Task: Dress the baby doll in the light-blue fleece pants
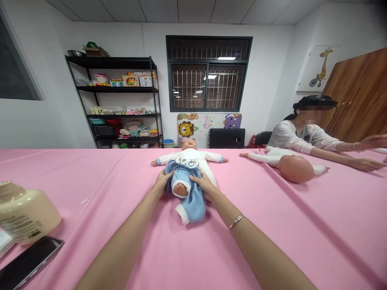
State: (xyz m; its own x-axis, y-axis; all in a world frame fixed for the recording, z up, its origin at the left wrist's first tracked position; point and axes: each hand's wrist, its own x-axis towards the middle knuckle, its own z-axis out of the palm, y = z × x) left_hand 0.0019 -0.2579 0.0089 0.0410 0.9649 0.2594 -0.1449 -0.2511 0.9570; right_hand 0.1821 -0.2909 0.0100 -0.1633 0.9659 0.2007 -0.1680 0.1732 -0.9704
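A baby doll in a white top lies on its back on the pink tablecloth, head away from me. Blue fleece trousers cover its legs, and one bare foot shows through a leg opening. My left hand grips the left side of the trousers at the doll's waist. My right hand grips the right side; a silver bracelet sits on that wrist.
A second doll lies to the right, in front of a seated person whose arms reach across the table. A cream bottle and a dark phone lie at the near left. Black shelves stand at the back wall.
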